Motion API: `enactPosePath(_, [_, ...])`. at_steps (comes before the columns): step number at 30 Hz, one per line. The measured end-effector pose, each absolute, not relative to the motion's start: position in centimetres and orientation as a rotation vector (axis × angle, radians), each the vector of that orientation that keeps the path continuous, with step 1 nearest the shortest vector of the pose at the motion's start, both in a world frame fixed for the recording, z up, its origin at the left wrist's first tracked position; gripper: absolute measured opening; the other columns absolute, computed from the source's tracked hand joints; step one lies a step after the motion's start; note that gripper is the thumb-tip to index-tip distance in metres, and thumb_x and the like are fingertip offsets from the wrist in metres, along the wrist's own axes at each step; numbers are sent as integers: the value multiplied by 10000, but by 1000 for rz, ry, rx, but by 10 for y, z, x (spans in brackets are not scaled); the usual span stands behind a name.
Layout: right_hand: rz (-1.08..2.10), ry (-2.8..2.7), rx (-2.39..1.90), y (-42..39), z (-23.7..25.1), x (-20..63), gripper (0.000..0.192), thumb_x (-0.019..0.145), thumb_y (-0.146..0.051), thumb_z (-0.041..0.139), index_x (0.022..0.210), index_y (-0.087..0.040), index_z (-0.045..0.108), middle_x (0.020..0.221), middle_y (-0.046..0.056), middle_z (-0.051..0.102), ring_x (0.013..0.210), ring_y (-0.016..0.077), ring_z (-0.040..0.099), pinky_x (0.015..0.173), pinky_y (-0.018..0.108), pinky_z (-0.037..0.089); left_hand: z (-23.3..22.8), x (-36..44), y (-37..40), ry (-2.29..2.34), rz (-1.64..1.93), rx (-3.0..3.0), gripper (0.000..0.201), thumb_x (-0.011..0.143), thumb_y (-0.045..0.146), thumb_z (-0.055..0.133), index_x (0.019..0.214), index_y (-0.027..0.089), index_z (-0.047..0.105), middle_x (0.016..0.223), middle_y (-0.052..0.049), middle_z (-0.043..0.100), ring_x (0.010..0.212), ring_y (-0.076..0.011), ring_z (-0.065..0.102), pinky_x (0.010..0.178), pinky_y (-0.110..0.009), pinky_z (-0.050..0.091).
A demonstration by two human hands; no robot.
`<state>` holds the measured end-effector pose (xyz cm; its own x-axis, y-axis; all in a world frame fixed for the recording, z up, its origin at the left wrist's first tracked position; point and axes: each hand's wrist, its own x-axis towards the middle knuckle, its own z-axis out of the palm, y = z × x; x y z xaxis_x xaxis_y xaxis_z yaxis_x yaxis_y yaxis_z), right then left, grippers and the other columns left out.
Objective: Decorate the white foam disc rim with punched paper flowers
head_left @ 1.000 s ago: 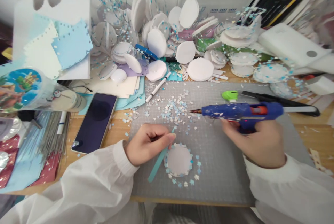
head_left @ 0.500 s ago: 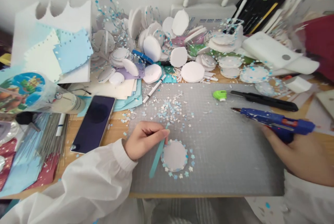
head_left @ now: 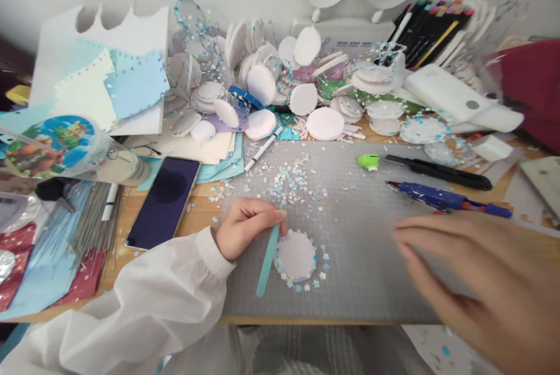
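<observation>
While the right hand (head_left: pixel 481 281) hangs nearest the camera, blurred, its fingers spread wide and holding nothing, it sits above the right part of the grey cutting mat (head_left: pixel 371 281). Left of it, the left hand (head_left: pixel 247 226) pinches a teal stick (head_left: pixel 268 261) between thumb and fingers; the stick slants down across the mat, its side just beside a white foam disc (head_left: pixel 296 255) ringed with small blue and white paper flowers. Beyond the right hand, a blue glue gun (head_left: pixel 441 197) lies on the mat, nozzle pointing left, apart from both hands. Behind it lie a black knife (head_left: pixel 441 168) and a green cap (head_left: pixel 368 160). A phone (head_left: pixel 164 200) lies left of the mat. Farthest back, a heap of white discs (head_left: pixel 301 95) spreads along the wall.
</observation>
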<state>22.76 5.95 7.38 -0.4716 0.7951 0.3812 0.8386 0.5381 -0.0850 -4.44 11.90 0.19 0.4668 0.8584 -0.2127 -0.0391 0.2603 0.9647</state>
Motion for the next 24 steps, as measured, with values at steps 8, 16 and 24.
enactPosePath(8, [-279,-2640,-610,110,60,134,191,906,-142,481,998,-169,646,903,57,668,834,185,588,771,359,454,2,-43,121,894,886,986,472,800,279,572,393,157,365,373,62,275,389,-51,246,420,-240,204])
enactPosePath(16, [-340,-2564,-390,122,48,133,181,884,-107,493,789,-162,637,786,60,673,807,186,603,773,352,501,1,-44,121,840,796,1041,498,865,388,541,455,157,378,411,63,308,400,-49,250,428,-231,217])
enactPosePath(24, [360,-1818,-928,129,29,178,177,790,-95,640,890,-232,588,787,27,636,717,179,633,648,337,521,4,-41,118,797,718,1321,247,826,344,602,862,101,624,577,36,432,496,-76,359,464,-213,283])
